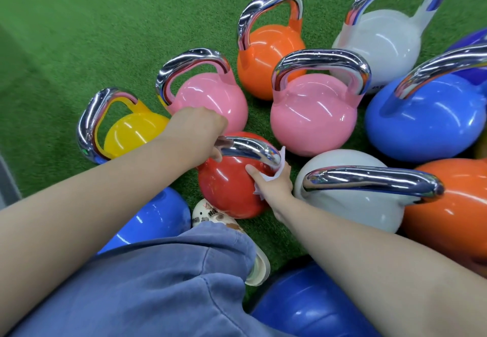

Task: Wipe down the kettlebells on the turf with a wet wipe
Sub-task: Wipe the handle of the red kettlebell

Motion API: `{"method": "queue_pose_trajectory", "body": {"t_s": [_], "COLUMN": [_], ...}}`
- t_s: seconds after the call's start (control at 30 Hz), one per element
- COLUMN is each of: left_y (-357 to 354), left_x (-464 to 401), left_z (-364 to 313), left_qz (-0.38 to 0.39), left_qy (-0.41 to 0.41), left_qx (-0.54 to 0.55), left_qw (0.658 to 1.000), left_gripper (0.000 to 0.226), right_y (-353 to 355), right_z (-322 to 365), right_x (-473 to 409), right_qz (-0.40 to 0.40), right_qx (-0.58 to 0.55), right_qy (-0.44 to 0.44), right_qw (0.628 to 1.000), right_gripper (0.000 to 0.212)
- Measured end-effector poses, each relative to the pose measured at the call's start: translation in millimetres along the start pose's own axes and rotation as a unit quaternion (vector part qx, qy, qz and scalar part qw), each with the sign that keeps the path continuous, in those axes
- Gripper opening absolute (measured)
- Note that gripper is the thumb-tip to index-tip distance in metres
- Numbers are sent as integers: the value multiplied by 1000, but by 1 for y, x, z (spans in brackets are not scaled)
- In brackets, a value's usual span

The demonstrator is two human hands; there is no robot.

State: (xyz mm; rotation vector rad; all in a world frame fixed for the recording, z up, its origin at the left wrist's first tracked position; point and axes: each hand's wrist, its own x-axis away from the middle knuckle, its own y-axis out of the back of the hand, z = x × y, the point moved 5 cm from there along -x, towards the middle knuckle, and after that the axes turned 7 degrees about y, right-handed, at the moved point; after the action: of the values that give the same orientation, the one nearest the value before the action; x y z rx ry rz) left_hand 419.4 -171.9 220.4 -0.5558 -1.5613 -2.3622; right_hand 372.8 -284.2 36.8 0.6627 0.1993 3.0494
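Nearest, a blue-trousered knee (158, 284) rises just before the red kettlebell (226, 186), which stands on the green turf (79, 41). The right hand (274, 183) pinches a white wet wipe (278, 168) against the red kettlebell's chrome handle (250, 149). The left hand (195, 131) has its fingers clenched round that handle's other end. Beyond the red kettlebell stand two pink kettlebells (210, 99), then an orange one (266, 54).

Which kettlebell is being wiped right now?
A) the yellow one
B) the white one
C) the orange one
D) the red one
D: the right hand presses the wipe against the red kettlebell, while the left hand holds its handle.
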Motion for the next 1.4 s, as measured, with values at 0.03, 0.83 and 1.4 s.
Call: {"method": "queue_pose_trajectory", "body": {"t_s": [0.03, 0.83, 1.4], "left_y": [0, 1, -97], "left_x": [0, 7, 41], "left_z": [0, -2, -93], "left_qz": [-3, -21, -14], "left_qy": [-1, -19, 182], "left_qx": [-3, -30, 523], "left_qw": [1000, 999, 833], "left_gripper": [44, 41, 27], "right_y": [-2, 8, 20], "right_z": [-9, 34, 31], "right_x": [-8, -25, -6], "right_qz": [4, 32, 34], "right_qx": [0, 135, 124], "right_qy": [-12, 113, -14], "right_qw": [1000, 984, 992], "right_gripper": [115, 8, 63]}}
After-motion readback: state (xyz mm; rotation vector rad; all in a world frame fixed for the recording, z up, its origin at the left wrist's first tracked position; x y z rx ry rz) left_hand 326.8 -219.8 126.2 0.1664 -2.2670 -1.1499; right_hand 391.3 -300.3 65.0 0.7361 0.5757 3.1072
